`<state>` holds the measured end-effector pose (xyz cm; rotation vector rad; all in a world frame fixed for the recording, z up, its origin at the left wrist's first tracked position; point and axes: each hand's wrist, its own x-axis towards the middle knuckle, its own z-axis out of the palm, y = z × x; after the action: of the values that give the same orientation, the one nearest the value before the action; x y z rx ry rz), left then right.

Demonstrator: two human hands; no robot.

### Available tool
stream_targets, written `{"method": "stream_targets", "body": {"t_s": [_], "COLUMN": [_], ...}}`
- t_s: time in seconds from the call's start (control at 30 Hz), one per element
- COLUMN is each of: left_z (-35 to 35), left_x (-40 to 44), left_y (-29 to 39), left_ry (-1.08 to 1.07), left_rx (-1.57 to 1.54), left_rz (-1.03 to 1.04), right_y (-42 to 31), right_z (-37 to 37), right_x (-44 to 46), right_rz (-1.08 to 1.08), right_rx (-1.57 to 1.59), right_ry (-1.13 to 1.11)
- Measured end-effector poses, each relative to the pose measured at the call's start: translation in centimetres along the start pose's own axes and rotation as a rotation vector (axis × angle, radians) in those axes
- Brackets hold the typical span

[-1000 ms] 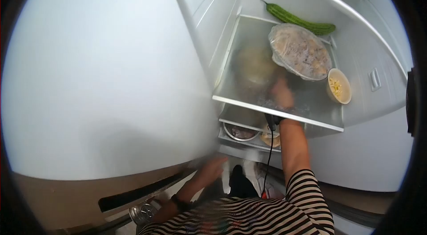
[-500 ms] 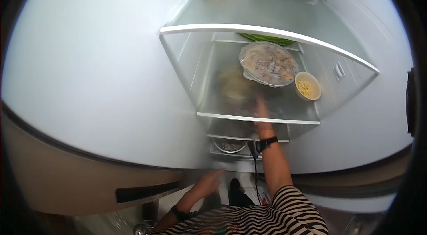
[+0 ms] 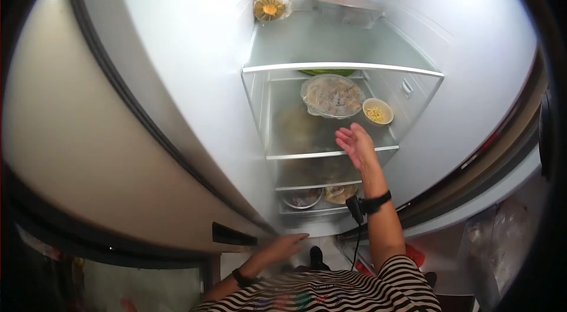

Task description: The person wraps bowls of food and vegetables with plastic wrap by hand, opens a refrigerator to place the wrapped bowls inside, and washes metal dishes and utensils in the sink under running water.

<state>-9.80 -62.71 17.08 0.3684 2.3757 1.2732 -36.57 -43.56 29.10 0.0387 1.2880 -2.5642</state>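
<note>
Dish under clear film is sitting just beyond our right hand, a little to its left on the middle shelf, and well beyond our left hand. We are holding the right hand open, fingers parted and slightly bent, with nothing in its grasp. Our left hand is hanging low, loosely open, its fingers stretching rightward; we are seeing nothing held there, though it is looking a bit blurred. The dish is facing upward, its long axis running roughly sideways across the line of our right forearm.

Beyond the right hand and slightly to its right, a small bowl of yellow pieces is standing beside the dish, its opening showing toward us. The upper shelf is crossing farther beyond that hand, its front edge partly hiding a green vegetable behind the dish. Nearer us, the middle shelf's edge is passing by our right hand, and below it a packet and a round bowl are resting. A black cable is dangling beside our right forearm.
</note>
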Motion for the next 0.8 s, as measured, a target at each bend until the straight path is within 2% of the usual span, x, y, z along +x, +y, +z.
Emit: {"method": "stream_targets", "body": {"t_s": [0.07, 0.27, 0.37, 0.63, 0.8], "left_z": [-0.1, -1.4, -1.9, -0.6, -0.5], "left_x": [-0.1, -1.4, -2.3, -2.3, -1.9], "left_y": [-0.1, 0.9, 2.0, -0.3, -0.4], "left_ry": [0.017, -0.003, -0.037, 0.014, 0.032], "left_rx": [0.067, -0.005, -0.055, -0.023, -0.015], "left_rz": [0.051, -0.037, -0.071, 0.001, 0.037], "right_y": [0.7, 2.0, 1.4, 1.8, 1.7], "right_z": [-0.2, -0.3, 1.0, 2.4, 3.4], "right_x": [3.6, 9.4, 8.8, 10.2, 9.1], "right_rz": [0.037, 0.022, -0.023, -0.214, -0.158], "right_rx": [0.058, 0.055, -0.058, -0.216, -0.178], "right_ry": [0.042, 0.127, 0.194, 0.382, 0.329]}}
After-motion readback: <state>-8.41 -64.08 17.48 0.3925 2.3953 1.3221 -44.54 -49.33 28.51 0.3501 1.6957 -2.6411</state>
